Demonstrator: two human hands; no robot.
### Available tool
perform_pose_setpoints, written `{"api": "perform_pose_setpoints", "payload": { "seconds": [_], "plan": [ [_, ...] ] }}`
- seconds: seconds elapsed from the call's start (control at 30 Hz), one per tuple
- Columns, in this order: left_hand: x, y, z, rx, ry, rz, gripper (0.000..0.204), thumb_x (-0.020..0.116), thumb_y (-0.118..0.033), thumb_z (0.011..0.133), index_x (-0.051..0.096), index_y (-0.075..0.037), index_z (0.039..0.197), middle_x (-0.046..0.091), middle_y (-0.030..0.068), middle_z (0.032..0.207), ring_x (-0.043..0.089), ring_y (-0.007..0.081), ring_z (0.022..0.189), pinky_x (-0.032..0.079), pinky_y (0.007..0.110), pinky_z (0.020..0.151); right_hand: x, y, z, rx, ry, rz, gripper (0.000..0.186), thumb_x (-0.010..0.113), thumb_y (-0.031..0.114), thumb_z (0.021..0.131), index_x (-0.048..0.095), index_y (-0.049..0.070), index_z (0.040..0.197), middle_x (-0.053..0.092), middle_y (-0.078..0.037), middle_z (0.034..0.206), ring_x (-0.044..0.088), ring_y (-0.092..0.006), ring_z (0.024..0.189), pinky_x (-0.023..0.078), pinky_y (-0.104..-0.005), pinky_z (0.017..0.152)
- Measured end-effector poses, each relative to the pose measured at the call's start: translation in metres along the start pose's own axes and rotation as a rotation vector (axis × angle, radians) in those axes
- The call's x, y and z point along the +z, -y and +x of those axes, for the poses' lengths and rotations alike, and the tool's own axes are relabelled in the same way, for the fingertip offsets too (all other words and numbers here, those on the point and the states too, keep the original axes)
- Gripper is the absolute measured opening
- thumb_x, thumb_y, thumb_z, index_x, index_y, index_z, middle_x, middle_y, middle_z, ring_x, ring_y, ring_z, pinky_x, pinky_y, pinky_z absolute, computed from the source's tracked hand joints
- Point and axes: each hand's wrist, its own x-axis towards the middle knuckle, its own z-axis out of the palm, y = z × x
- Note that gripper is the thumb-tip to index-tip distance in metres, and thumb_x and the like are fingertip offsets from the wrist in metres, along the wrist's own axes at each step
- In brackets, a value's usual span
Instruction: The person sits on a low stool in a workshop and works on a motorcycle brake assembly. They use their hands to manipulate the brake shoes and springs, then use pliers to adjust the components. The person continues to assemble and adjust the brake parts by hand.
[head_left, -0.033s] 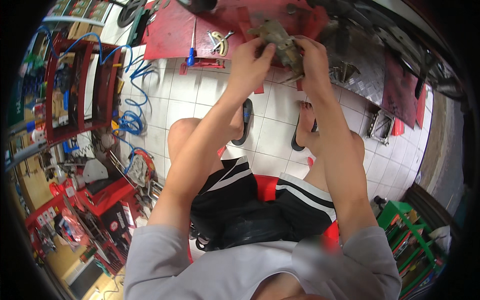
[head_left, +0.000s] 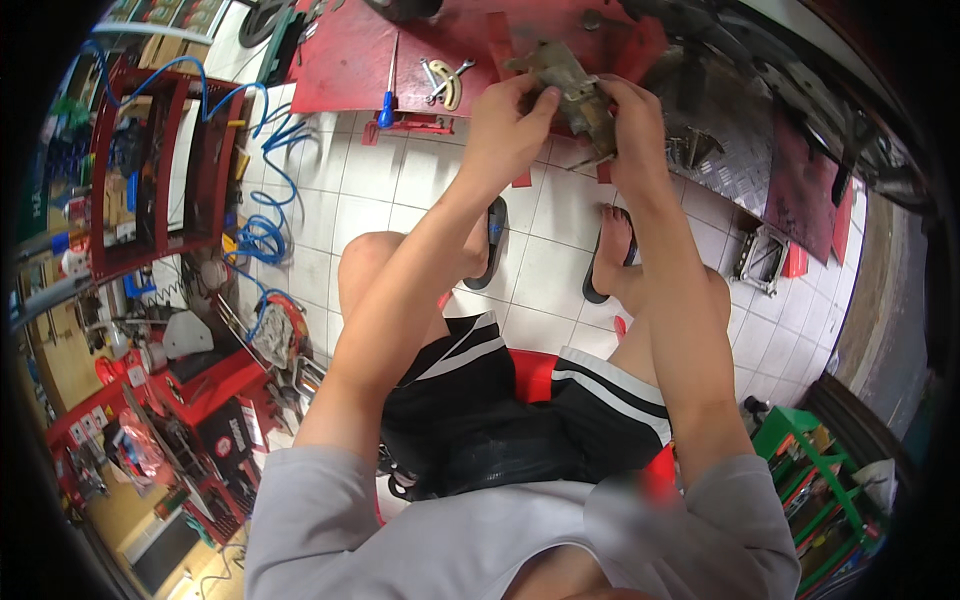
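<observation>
Greasy metal over bare toes

I had the grimy metal part (head_left: pixel 575 88) in both hands at the near edge of the red platform (head_left: pixel 340 75); whether its far end rested on the platform, I couldn't tell. My left hand (head_left: pixel 508 125) pinched its left side, thumb on the near face. My right hand (head_left: pixel 637 125) had its fingers curled around the right side, but where that thumb pressed was hidden from me.

The slip was what I judged most likely to go wrong. The part looked dirty, perhaps oily, and its outline was uneven, so a loose pinch could have let it twist out and drop past the platform's edge. My right foot (head_left: pixel 614 240), only in an open sandal, stood on the tiles on the near side of the platform, more or less under that drop.

The screwdriver (head_left: pixel 386 108) worried me less: it lay left of my hands, its blue handle reaching over the platform's near edge, where a careless forearm might have knocked it off. The wrenches (head_left: pixel 462 68) sat farther in on the platform, safer from a bump.
</observation>
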Motion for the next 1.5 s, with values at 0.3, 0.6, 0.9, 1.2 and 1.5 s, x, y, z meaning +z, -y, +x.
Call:
{"api": "perform_pose_setpoints", "payload": {
  "seconds": [0.3,0.6,0.9,1.2,1.5],
  "plan": [
    [-0.111,0.054,0.041,-0.487,0.390,0.657,0.026,0.054,-0.030,0.093,0.066,-0.007,0.094,0.050,-0.0039,0.065,0.043,0.0072,0.056,0.032,0.026,0.051,-0.010,0.007,0.007,0.037,-0.002,0.108,0.034,0.048,0.021,0.090,0.064,-0.006,0.102,0.064,-0.013,0.083,0.056,-0.0208,0.053,0.047,-0.0320,0.047],
    [-0.084,0.088,0.065,-0.606,-0.063,0.303,0.042,0.055,-0.035,0.089,0.064,0.005,0.081,0.065,0.0106,0.067,0.064,0.0198,0.054,0.044,0.033,0.043,-0.028,0.008,0.010,0.025,-0.001,0.092,0.034,0.048,0.020,0.090,0.064,-0.006,0.102,0.062,-0.013,0.084,0.056,-0.0207,0.056,0.047,-0.0311,0.048],
    [-0.020,0.031,0.029,-0.119,0.222,0.265,0.038,0.049,-0.033,0.098,0.064,0.001,0.106,0.069,0.0097,0.083,0.065,0.0159,0.070,0.049,0.030,0.060,-0.024,0.006,0.013,-0.007,0.027,0.061,0.030,0.049,0.015,0.089,0.064,-0.006,0.104,0.065,-0.012,0.083,0.058,-0.0193,0.057,0.050,-0.0311,0.052],
    [0.010,-0.011,0.016,-0.170,0.229,-0.271,0.035,0.052,-0.028,0.097,0.064,0.004,0.104,0.070,0.0086,0.087,0.067,0.0168,0.076,0.049,0.031,0.066,-0.018,-0.002,0.019,-0.031,0.120,0.041,0.027,0.053,0.012,0.087,0.064,-0.005,0.104,0.066,-0.012,0.086,0.063,-0.0176,0.069,0.052,-0.0294,0.054],
    [-0.014,0.004,0.026,-0.001,0.162,0.412,0.041,0.053,-0.029,0.094,0.060,0.004,0.117,0.068,0.0171,0.092,0.067,0.0229,0.083,0.049,0.033,0.073,-0.022,0.005,0.017,-0.008,0.128,0.053,0.026,0.056,0.011,0.085,0.062,-0.006,0.103,0.064,-0.012,0.083,0.058,-0.0178,0.060,0.048,-0.0296,0.050]
  ]
}}
